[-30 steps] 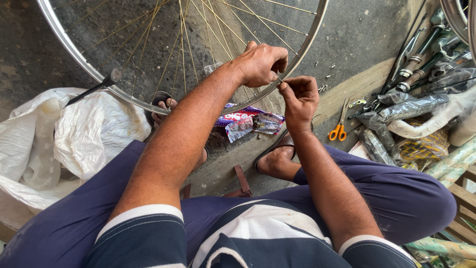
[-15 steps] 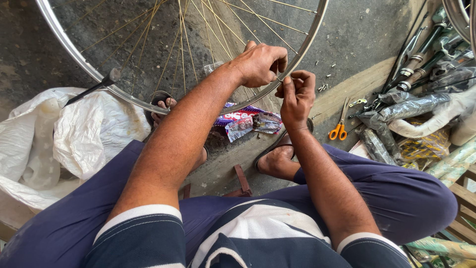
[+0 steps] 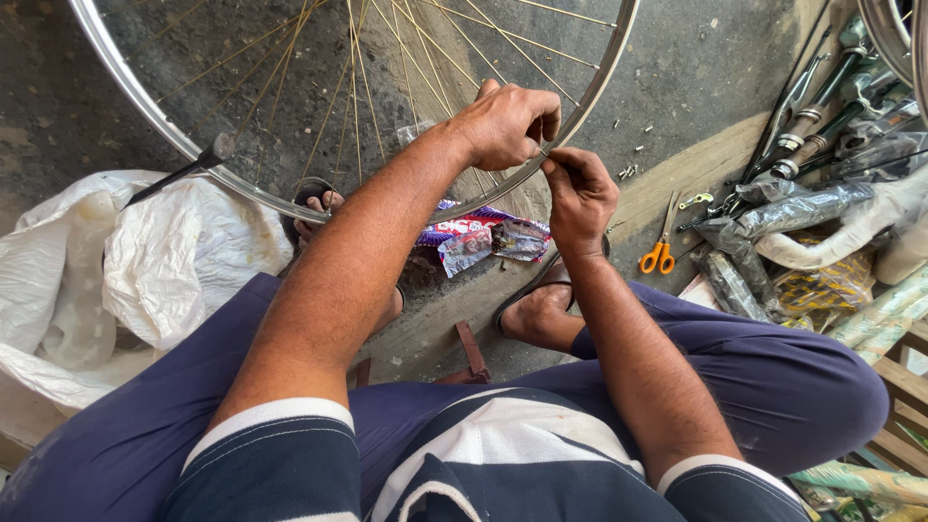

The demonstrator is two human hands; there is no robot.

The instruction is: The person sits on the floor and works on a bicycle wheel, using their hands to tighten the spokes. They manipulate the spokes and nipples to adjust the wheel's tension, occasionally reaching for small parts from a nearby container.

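Two hands at the bare silver spoked bicycle wheel rim (image 3: 594, 92): my left hand (image 3: 503, 126) closed over its near-right edge; my right hand (image 3: 578, 193) just nearer, fingertips pinched at the rim, contents unclear.

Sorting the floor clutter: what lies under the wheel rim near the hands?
A crumpled snack wrapper lies on the concrete below the wheel rim; the left hand and forearm cover part of it.

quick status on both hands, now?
Left hand: closed, gripping the wheel rim.
Right hand: fingertips pinched at the rim; what they hold cannot be told.
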